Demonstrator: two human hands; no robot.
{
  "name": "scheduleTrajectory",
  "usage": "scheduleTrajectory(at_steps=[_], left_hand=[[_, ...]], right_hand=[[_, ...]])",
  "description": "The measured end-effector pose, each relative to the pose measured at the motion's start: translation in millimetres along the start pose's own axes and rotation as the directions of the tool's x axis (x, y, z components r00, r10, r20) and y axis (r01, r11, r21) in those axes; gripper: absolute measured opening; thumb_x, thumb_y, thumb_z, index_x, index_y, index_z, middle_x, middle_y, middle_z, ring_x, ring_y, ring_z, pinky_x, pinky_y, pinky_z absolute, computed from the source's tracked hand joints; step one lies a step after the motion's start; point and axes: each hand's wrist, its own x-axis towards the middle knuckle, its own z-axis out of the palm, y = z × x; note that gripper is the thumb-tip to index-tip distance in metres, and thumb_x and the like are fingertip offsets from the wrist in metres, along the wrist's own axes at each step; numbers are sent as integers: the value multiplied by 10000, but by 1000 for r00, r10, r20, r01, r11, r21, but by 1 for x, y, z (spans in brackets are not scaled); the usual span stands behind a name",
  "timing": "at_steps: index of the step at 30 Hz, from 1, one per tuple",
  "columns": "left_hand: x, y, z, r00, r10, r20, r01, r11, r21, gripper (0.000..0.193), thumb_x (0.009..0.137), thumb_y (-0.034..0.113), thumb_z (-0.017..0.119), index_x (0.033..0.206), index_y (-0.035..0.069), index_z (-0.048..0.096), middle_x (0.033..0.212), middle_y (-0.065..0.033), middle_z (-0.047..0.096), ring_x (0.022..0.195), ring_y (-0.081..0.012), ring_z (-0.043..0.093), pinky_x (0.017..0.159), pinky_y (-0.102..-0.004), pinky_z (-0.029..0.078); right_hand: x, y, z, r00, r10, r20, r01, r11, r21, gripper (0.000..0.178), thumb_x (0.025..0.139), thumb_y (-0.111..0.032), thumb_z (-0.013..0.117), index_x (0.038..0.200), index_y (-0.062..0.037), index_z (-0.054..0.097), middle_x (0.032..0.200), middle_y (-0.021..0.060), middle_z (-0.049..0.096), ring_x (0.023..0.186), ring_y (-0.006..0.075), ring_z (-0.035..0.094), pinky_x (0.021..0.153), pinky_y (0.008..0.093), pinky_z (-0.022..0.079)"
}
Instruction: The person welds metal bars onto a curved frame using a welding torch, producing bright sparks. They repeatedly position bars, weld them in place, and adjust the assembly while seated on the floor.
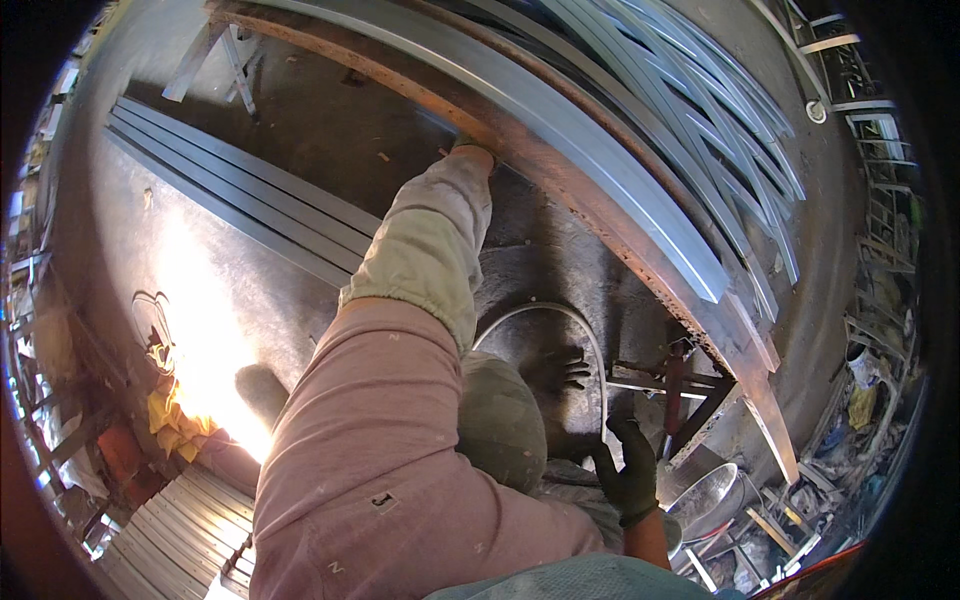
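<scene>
My left arm, in a pink sleeve with a pale cuff, stretches forward to a rusty metal beam (640, 240). Only a bit of my left hand (478, 153) shows at the beam's near edge; its fingers are hidden. A long grey metal profile (560, 135) lies along the top of the beam. My right hand (630, 475), in a dark glove, is low at the right with thumb and fingers apart, and nothing shows in its grip. Beside it a pale hose or cable (590, 335) curves over the floor, passing close to the fingertips.
More metal profiles (700, 120) lie at the far right. Several grey bars (240, 190) rest at the left. A metal bucket (705, 500) stands at the lower right among scrap. Yellow cloth (175, 425) and ribbed sheets (180, 530) are at the lower left.
</scene>
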Motion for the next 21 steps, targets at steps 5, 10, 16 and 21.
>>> scheduleTrajectory(at_steps=[5,10,16,21], left_hand=[[-6,-1,-37,996,83,9,-83,996,35,525,1020,308,786,1511,128,735,1505,-183,752,1426,-414,685,1231,-564,544],[-51,6,-133,968,222,116,-225,974,10,523,985,260,817,1488,134,750,1501,-172,751,1429,-405,681,1228,-566,545],[-142,25,-269,967,151,205,-64,924,-378,496,884,135,922,1366,129,810,1375,-152,809,1227,-377,794,1071,-509,656],[-187,74,-343,938,128,322,193,579,-792,507,883,188,1019,1341,94,822,1318,-108,841,1094,-270,834,968,-432,678]], right_hand=[[-8,8,0,1000,25,0,-25,1000,-14,502,988,-109,897,1452,6,743,1327,230,816,1189,404,805,1039,487,639],[-9,14,-2,996,17,86,-20,999,29,523,991,-144,907,1461,8,735,1334,239,808,1177,401,806,1011,487,639],[10,-1,-2,985,29,168,-34,999,26,603,990,-227,919,1510,-8,703,1337,261,794,1180,458,787,1023,524,630],[44,-33,-6,986,-163,39,156,976,151,709,973,-302,923,1575,-29,666,1389,277,780,1306,485,746,1120,549,612]])
